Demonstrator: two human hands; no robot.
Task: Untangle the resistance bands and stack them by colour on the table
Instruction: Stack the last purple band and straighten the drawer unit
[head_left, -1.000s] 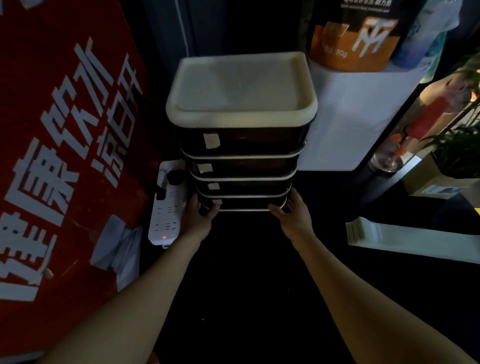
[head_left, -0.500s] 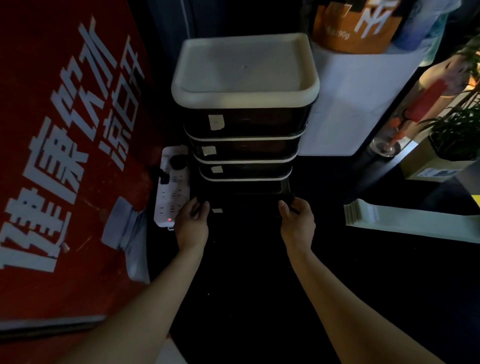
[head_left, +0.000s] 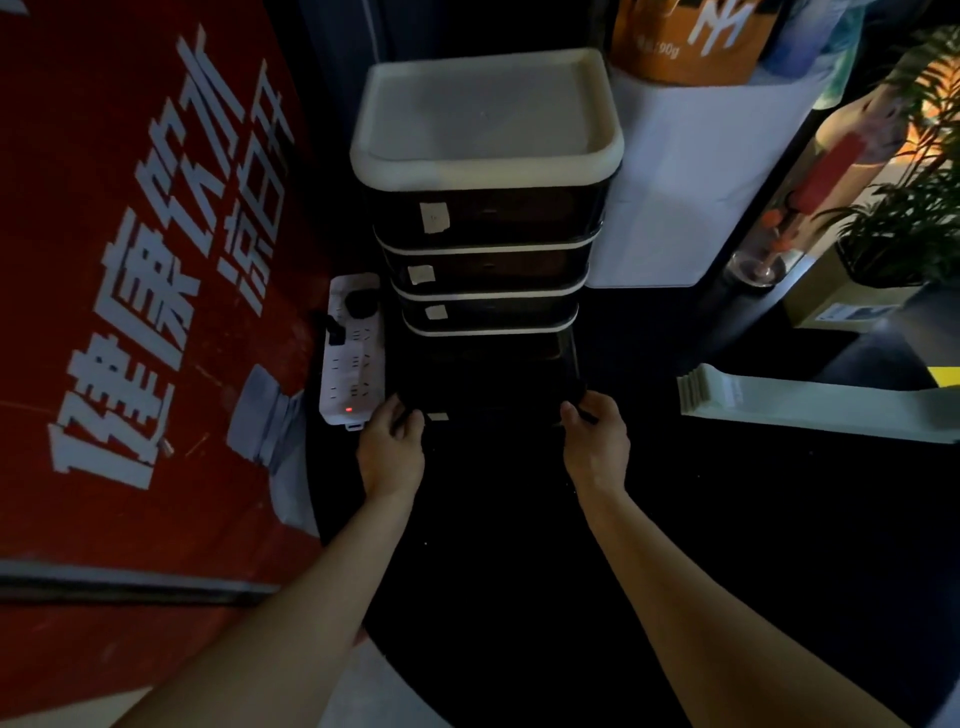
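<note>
A dark drawer tower with a white top (head_left: 485, 114) stands on the dim floor ahead of me. Its bottom drawer (head_left: 488, 374) is slid out toward me. My left hand (head_left: 389, 447) grips the drawer's front left corner and my right hand (head_left: 595, 441) grips its front right corner. The drawer's inside is too dark to make out, and no resistance bands show anywhere.
A white power strip (head_left: 353, 353) with a red light lies left of the tower. A red banner with white characters (head_left: 130, 286) fills the left. A white box (head_left: 696, 182), a potted plant (head_left: 909, 208) and a pale flat stack (head_left: 810, 405) are on the right.
Both hands took hold of the bottom drawer's front corners and drew it out toward me. The camera tipped down a little.
</note>
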